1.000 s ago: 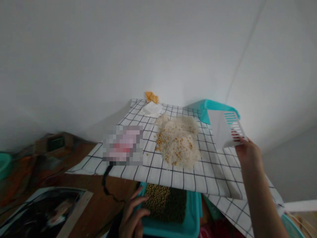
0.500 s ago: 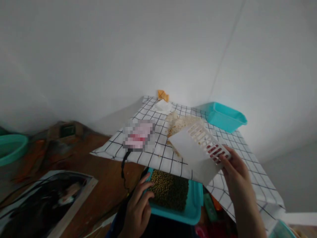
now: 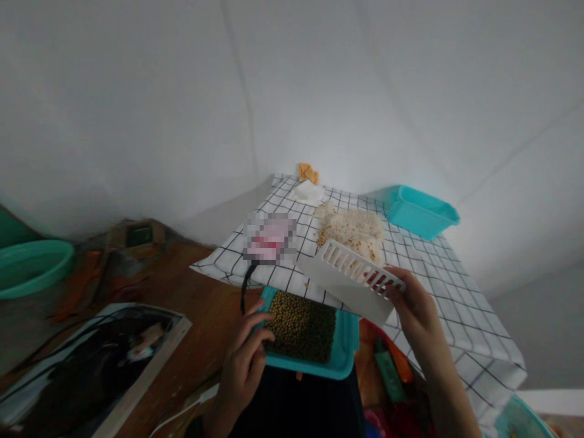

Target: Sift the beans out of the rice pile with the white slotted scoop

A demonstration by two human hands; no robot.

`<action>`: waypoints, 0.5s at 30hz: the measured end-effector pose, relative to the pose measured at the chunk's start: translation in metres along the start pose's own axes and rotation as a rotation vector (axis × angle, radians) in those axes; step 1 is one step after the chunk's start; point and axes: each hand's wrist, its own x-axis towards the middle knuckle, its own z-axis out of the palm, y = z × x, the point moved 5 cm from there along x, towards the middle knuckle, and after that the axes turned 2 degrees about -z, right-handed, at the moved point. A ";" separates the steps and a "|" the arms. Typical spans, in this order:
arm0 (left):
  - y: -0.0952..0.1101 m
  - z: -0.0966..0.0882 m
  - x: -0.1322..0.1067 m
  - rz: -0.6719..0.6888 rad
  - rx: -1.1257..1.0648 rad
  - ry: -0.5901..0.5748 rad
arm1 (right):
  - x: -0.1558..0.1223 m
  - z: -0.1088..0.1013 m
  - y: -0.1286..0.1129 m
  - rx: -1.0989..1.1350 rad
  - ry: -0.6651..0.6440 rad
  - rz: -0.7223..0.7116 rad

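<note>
My right hand (image 3: 410, 301) is closed on the end of a white slotted plastic basket (image 3: 351, 286). The basket is tilted over the front edge of the table, with its slotted side up. What lies inside is hidden. Just below and to the left sits a turquoise tray (image 3: 344, 362) of yellowish beans (image 3: 289, 316) and dark green beans (image 3: 319, 334), apparently resting at my lap. The fingers of my left hand (image 3: 244, 356) curl over the tray's left rim. Behind the basket, a pale beige heap (image 3: 356, 225) dotted with yellowish beans lies on the checked cloth (image 3: 438, 280).
A second turquoise container (image 3: 422, 213) stands at the table's back right. White crumpled material (image 3: 308, 193) and an orange piece (image 3: 309, 173) lie near the wall. A blurred-out pink object (image 3: 271, 237) with a black strap sits at left. A green basin (image 3: 36, 267) is far left.
My right hand has brought the basket leftward and nearer the front edge, uncovering more of the beige heap. My left hand stays at the tray's rim. The camera view has shifted slightly.
</note>
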 end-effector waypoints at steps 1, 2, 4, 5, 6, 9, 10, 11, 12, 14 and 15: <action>0.001 -0.001 0.001 -0.013 -0.011 -0.014 | -0.003 -0.001 -0.005 -0.022 -0.037 -0.005; 0.002 -0.001 0.002 -0.018 -0.018 -0.026 | -0.006 -0.004 -0.010 -0.045 -0.072 -0.007; 0.005 -0.001 0.003 -0.020 -0.032 -0.046 | -0.015 -0.013 -0.014 -0.063 -0.099 -0.002; 0.006 0.001 0.004 -0.030 -0.042 -0.052 | -0.020 -0.020 -0.014 -0.052 -0.075 0.003; 0.008 0.002 0.003 -0.043 -0.051 -0.056 | -0.026 -0.028 -0.012 -0.037 -0.029 0.005; 0.014 0.007 0.002 -0.052 -0.057 -0.070 | -0.044 -0.057 -0.001 -0.057 0.172 0.039; 0.017 0.009 0.002 -0.036 -0.048 -0.080 | -0.050 -0.065 0.004 -0.079 0.241 0.062; 0.020 0.010 0.002 -0.018 -0.036 -0.094 | -0.056 -0.074 0.008 -0.089 0.309 0.084; 0.023 0.012 0.003 0.000 -0.024 -0.107 | -0.062 -0.081 0.011 -0.089 0.374 0.106; 0.030 0.015 0.004 0.023 -0.007 -0.136 | -0.071 -0.092 0.016 -0.060 0.479 0.150; 0.032 0.017 0.005 0.027 -0.004 -0.150 | -0.073 -0.095 0.018 -0.041 0.510 0.169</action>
